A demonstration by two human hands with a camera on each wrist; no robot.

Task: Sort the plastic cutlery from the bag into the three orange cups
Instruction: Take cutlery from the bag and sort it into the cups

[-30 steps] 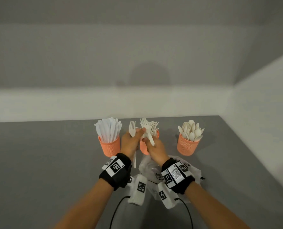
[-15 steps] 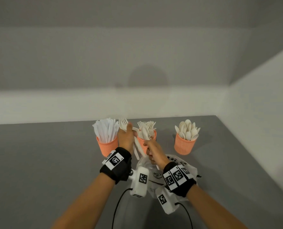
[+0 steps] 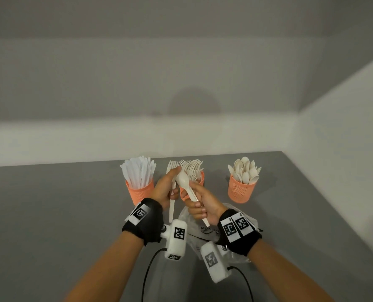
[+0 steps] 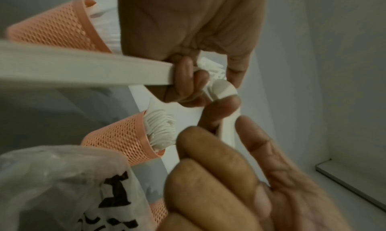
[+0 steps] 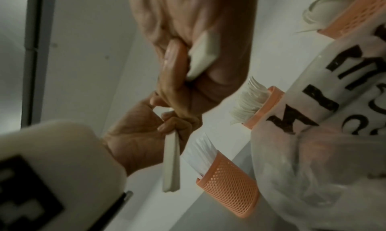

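1. Head view: three orange mesh cups (image 3: 241, 191) near the grey tabletop's (image 3: 50, 214) far edge already hold knives, forks and spoons. The left hand (image 3: 167, 189) grips a white plastic fork (image 3: 172, 205); the right hand (image 3: 204, 207) grips a white plastic spoon (image 3: 184, 182).
2. Left wrist view: the translucent plastic bag (image 4: 62, 185) lies near the cups; its remaining contents are not visible.
3. Right wrist view: both grips confirmed; both items remain to be placed.

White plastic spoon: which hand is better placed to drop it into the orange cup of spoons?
Right. The right hand already grips the white plastic spoon, and the orange mesh spoon cup stands on its side.
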